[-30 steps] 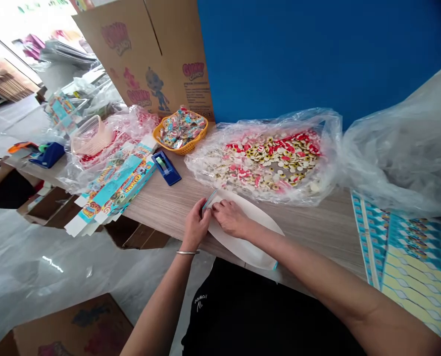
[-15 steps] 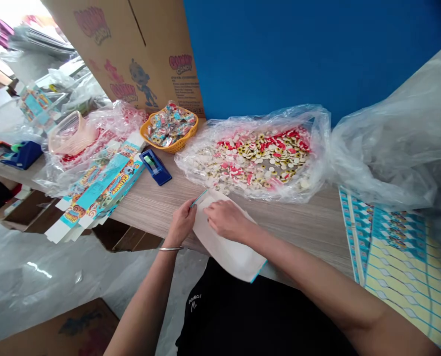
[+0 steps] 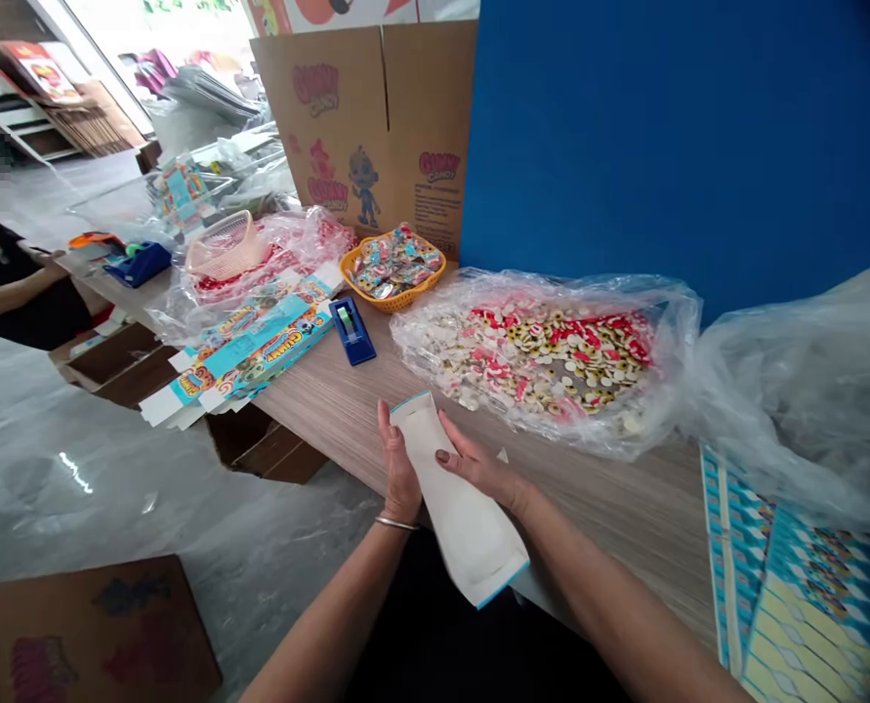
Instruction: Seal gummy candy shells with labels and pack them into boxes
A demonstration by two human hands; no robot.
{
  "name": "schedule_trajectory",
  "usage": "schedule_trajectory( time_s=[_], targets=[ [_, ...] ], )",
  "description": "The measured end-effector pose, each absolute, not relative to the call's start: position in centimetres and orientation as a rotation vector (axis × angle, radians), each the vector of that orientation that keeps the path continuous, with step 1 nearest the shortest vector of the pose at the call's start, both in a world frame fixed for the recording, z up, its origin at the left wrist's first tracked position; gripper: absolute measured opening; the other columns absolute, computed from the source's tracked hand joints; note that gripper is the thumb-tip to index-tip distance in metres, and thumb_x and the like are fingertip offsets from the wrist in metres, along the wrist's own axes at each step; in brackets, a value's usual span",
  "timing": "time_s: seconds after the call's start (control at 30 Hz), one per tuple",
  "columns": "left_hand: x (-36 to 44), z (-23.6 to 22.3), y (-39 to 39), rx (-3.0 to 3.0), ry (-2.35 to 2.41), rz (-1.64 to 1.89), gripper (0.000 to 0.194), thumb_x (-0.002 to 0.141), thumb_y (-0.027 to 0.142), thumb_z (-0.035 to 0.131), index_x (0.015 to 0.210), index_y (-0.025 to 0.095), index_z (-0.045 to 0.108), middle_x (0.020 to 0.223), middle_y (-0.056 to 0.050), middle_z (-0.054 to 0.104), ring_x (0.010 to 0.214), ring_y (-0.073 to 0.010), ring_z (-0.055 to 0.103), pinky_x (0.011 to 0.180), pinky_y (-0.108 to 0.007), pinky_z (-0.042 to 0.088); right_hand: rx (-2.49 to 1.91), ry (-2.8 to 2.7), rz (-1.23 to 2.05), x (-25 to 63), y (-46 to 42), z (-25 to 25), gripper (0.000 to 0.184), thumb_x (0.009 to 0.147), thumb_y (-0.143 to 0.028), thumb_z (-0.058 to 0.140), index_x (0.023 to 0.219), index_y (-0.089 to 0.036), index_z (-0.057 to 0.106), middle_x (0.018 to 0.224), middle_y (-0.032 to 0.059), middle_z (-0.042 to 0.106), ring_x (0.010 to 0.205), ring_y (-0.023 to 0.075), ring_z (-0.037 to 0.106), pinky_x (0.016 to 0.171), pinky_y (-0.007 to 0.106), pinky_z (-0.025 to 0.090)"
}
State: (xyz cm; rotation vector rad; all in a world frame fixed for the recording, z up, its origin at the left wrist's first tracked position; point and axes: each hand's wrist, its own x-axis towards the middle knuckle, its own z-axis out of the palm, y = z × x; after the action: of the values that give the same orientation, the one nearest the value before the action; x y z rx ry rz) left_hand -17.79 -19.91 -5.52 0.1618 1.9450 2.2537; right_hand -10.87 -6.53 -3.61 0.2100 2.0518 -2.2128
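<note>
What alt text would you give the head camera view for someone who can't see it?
The left hand and right hand hold a flattened white carton with a blue edge between them above a wooden table. Nearby lie a plastic bag of round candies, an orange basket of wrapped sweets, a blue tape dispenser and flat printed boxes.

Blue wall (image 3: 669, 146), plastic-sheeted floor (image 3: 61, 488), bright window (image 3: 163, 49)

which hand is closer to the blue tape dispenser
Left. The left hand is in front of the blue tape dispenser; the right hand is farther off to its right.
</note>
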Motion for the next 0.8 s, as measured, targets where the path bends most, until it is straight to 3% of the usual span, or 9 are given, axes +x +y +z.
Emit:
schedule_trajectory(
  time_s=[0.1,0.17,0.23,0.33,0.43,0.63,0.8],
  targets=[
    [-18.0,-5.5,-18.8,0.217,2.179,2.186,0.063,0.102,0.056,0.026,0.158,0.027,0.025,0.169,-0.003,0.016,0.155,-0.0212,0.014,0.127,-0.041,0.017,0.176,2.166,-2.058,-11.1,-7.6,-3.4,0.106,0.085,-0.078,0.052,0.163,-0.021,0.009,0.170,0.0088,0.000,0.157,0.0263,0.001,0.126,0.048,0.005],
    [-18.2,-5.7,-18.4,0.303,2.362,2.080,0.062,0.103,0.054,0.025,0.157,0.024,0.028,0.170,-0.005,0.011,0.156,-0.0201,0.006,0.128,-0.042,0.009,0.163,2.243,-1.996,-11.5,-7.6,-3.4,0.108,0.084,-0.082,0.049,0.163,-0.017,0.013,0.169,0.0122,-0.002,0.156,0.0261,-0.002,0.126,0.046,0.002],
    [-18.3,-5.9,-18.2,0.361,2.479,1.976,0.061,0.104,0.051,0.023,0.157,0.022,0.026,0.170,-0.007,0.008,0.157,-0.0192,0.003,0.128,-0.043,0.005,0.190,2.311,-1.994,-12.1,-7.3,-3.6,0.105,0.083,-0.083,0.048,0.160,-0.016,0.024,0.168,0.0155,0.011,0.156,0.0282,0.010,0.126,0.047,0.008],
    [-18.4,-6.4,-18.3,0.337,2.495,1.928,0.062,0.104,0.049,0.019,0.159,0.022,0.019,0.170,-0.008,0.009,0.156,-0.0175,0.003,0.128,-0.042,0.006,0.338,2.342,-2.095,-13.4,-6.5,-4.1,0.085,0.087,-0.081,0.044,0.145,-0.019,0.047,0.154,0.0159,0.045,0.143,0.0292,0.042,0.119,0.047,0.031],
    [-18.7,-6.8,-18.4,0.306,2.436,1.955,0.063,0.104,0.049,0.015,0.160,0.022,0.012,0.170,-0.007,0.005,0.156,-0.0172,0.001,0.128,-0.042,0.006,0.431,2.380,-2.196,-14.7,-6.1,-4.4,0.075,0.088,-0.078,0.045,0.132,-0.019,0.056,0.151,0.0149,0.049,0.139,0.0278,0.047,0.115,0.045,0.037],
    [-19.4,-7.1,-17.6,0.459,2.633,1.810,0.066,0.103,0.049,0.022,0.161,0.018,0.011,0.170,-0.010,-0.001,0.156,-0.0208,-0.006,0.127,-0.046,0.000,0.279,2.383,-2.197,-15.5,-7.2,-4.8,0.088,0.093,-0.071,0.044,0.160,-0.020,0.020,0.169,0.0114,0.012,0.156,0.0203,0.011,0.126,0.044,0.010],
    [-19.9,-6.7,-16.9,0.495,2.666,1.709,0.068,0.103,0.053,0.018,0.160,0.016,0.015,0.170,-0.012,-0.004,0.156,-0.0233,-0.006,0.126,-0.048,0.002,0.295,2.420,-2.117,-16.2,-7.7,-4.7,0.088,0.095,-0.073,0.035,0.162,-0.019,0.017,0.169,0.0082,0.014,0.156,0.0205,0.012,0.127,0.044,0.009]
  ],
)
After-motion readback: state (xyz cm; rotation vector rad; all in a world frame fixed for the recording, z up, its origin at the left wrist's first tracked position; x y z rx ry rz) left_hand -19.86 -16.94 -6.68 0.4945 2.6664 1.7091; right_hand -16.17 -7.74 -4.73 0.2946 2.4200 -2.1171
